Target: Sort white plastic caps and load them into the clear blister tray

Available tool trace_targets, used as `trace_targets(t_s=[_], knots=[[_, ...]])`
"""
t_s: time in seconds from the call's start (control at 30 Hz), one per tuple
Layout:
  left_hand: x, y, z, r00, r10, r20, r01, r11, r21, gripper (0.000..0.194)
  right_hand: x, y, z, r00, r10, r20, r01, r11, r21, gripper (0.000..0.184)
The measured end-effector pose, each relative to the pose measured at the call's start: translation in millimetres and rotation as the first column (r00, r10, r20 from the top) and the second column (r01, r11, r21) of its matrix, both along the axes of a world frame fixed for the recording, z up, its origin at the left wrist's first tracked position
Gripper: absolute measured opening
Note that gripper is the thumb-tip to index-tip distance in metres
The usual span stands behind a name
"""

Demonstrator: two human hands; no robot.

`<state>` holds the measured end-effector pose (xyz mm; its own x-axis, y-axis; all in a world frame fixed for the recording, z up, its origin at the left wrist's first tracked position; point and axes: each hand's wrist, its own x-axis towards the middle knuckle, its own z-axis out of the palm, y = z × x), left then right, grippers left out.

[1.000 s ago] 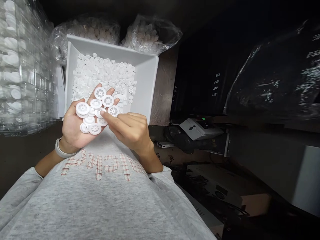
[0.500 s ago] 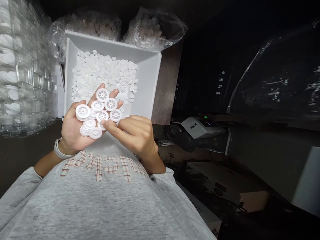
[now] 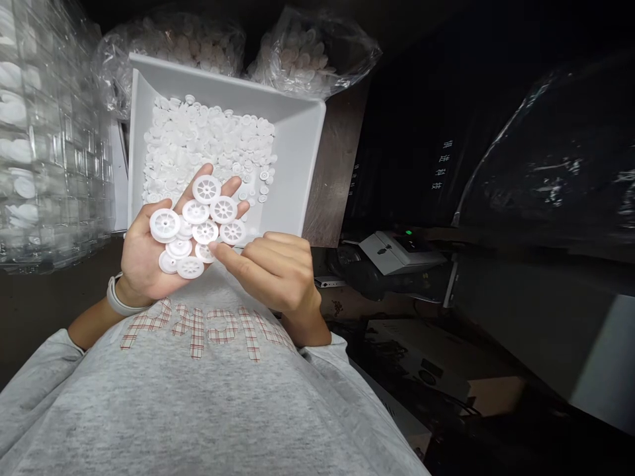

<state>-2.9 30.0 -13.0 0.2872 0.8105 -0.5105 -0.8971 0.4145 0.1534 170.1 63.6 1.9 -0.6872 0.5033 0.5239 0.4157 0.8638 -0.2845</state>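
While a person in a heathered grey shirt (image 3: 198, 410), red-checked letters across its chest, stands or sits close behind the work, the left hand (image 3: 153, 264) lies palm up below the tray's near side, fingers spread and a pale band (image 3: 119, 301) at its wrist. White spoked wheels (image 3: 196, 211) rest in a loose, overlapping cluster on that palm and its fingers, cradled rather than gripped. The right hand (image 3: 278, 274) is just beside it, index finger extended and the others curled; its fingertip (image 3: 215, 248) meets the edge of the nearest wheel, though firm contact cannot be told. The inside of the curled fingers is hidden, so whether they hold anything is unclear.

Just beyond both hands, a grey tray (image 3: 297, 145) carries a heap of small white round parts (image 3: 208, 139). To the left hand's left rises a stack of clear plastic packaging (image 3: 64, 132) with white pieces inside. Right of the right hand sits a grey device (image 3: 389, 254) with a green light. Farthest ahead of the hands, past the tray, two clear bags (image 3: 310, 59) bulge with pale pieces.
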Motion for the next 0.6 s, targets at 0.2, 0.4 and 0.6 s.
trace_targets(t_s=[0.2, 0.4, 0.6], knots=[[2.0, -0.4, 1.5, 1.000, 0.026, -0.012, -0.025, 1.000, 0.014, 0.050, -1.2, 0.4, 0.5, 0.994, -0.060, 0.095, 0.058, 0.998, 0.032, 0.025], [1.5, -0.5, 0.4, 0.999, 0.036, 0.015, -0.037, 0.999, 0.037, 0.045, -6.1, 2.1, 0.9, 0.994, -0.072, 0.087, 0.063, 0.993, 0.098, 0.018], [-0.6, -1.3, -2.6, 0.999, 0.024, 0.040, -0.024, 1.000, 0.017, 0.057, -3.1, 2.6, 1.7, 0.996, 0.022, 0.084, -0.028, 0.997, 0.070, 0.014]])
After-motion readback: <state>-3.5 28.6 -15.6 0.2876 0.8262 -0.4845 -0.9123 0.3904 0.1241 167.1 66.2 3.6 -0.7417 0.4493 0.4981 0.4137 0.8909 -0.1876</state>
